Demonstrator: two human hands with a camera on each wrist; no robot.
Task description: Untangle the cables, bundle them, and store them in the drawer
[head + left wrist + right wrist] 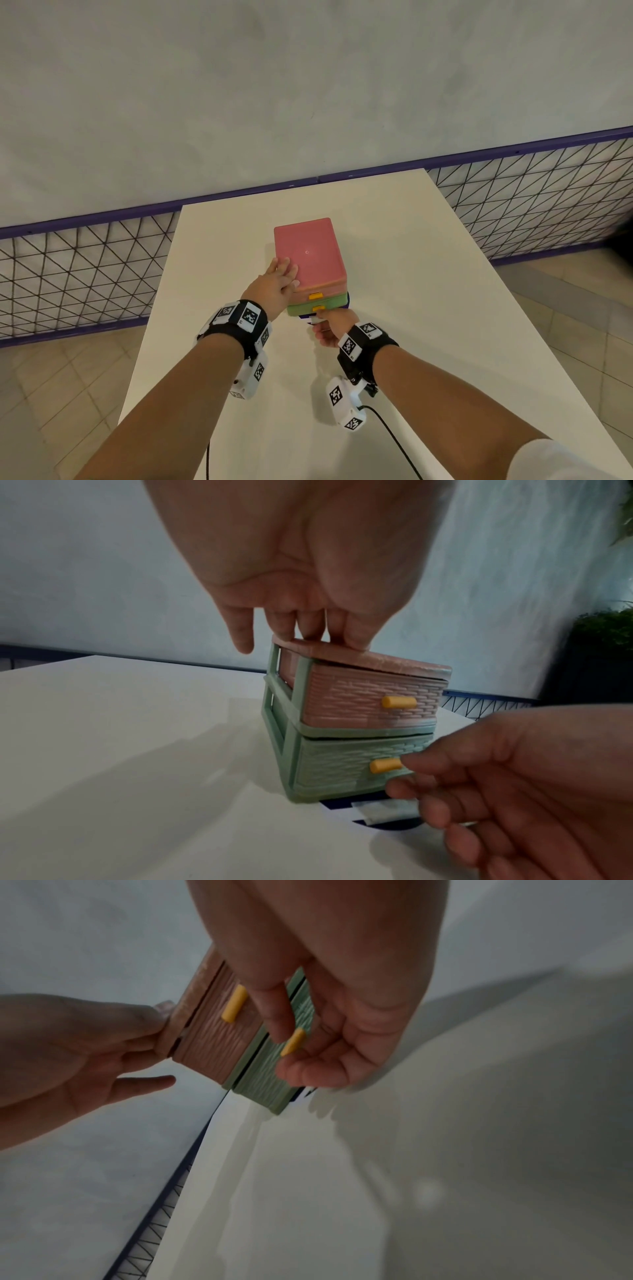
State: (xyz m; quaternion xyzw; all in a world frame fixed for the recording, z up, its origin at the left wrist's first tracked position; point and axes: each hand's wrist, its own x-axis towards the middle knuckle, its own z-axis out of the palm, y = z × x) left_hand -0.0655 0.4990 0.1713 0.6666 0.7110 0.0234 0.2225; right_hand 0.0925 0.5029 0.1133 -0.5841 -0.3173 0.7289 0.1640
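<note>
Left hand (279, 279), fingers straight, presses flat on the pink top of the small drawer unit (310, 255); right hand (334, 325) pinches the green drawer's yellow handle (385, 765).

Drawer unit (308, 255): interior of both drawers not visible; cables not seen in any view.
Dark blue item (346, 803) with a pale tag under the drawer unit: mostly covered by it, identity cannot be told.
Lower yellow handle (385, 765): its right end hidden behind the right hand (514, 785); whether the fingers pinch it cannot be told.
Left hand (308, 569): wrist cut off by the top edge.
Plant (606, 631) right of the drawer unit: blurred, cut by the edge.
Table (445, 1150): soft and dim in the right wrist view.
</note>
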